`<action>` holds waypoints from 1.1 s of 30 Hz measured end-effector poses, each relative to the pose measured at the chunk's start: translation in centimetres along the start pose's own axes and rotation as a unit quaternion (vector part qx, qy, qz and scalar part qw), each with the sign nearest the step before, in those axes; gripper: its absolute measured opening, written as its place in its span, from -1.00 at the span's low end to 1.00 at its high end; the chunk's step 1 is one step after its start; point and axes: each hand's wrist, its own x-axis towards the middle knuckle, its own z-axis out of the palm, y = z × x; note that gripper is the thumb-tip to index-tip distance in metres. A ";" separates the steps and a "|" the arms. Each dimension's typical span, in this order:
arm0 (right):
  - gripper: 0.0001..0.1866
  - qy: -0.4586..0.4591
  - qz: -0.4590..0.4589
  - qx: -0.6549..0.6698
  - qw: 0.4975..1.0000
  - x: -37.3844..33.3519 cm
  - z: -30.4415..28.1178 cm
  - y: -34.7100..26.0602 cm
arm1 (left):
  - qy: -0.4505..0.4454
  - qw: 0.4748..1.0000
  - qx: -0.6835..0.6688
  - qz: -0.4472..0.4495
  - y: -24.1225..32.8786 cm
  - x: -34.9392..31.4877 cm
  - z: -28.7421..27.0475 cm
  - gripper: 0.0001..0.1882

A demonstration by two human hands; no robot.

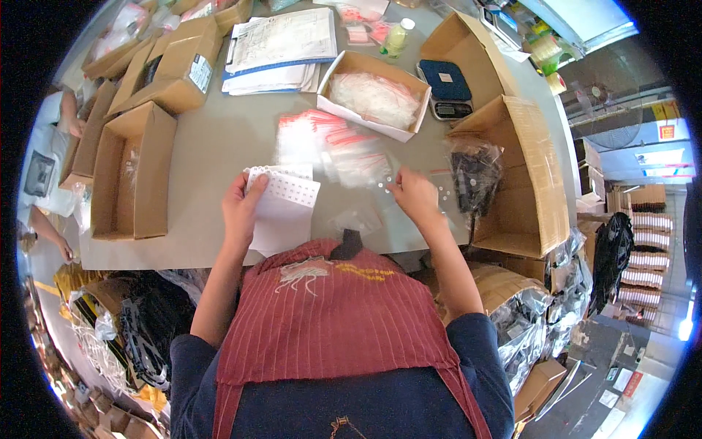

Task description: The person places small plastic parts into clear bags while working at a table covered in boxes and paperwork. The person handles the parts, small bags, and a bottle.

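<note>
Some white printed paper (287,196) is pinched between the thumb and fingers of the left hand (243,205), over the worktop (205,164). The right hand (417,194) has its fingertips drawn together beside small white dots (444,195); whether it holds one, I cannot tell. Clear bags with red edges (322,143) lie beyond and between the hands, with a white box (365,122) of more bags behind them.

Dark navy short-sleeved shirt (300,411) under a maroon apron (340,340) with pale pinstripes and yellow lettering (365,273).
</note>
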 end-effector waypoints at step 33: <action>-0.84 0.123 -0.077 0.089 0.985 -7.9 6.2 -0.6 | 0.011 1.000 0.019 -0.019 0.0 0.5 -0.1 -0.79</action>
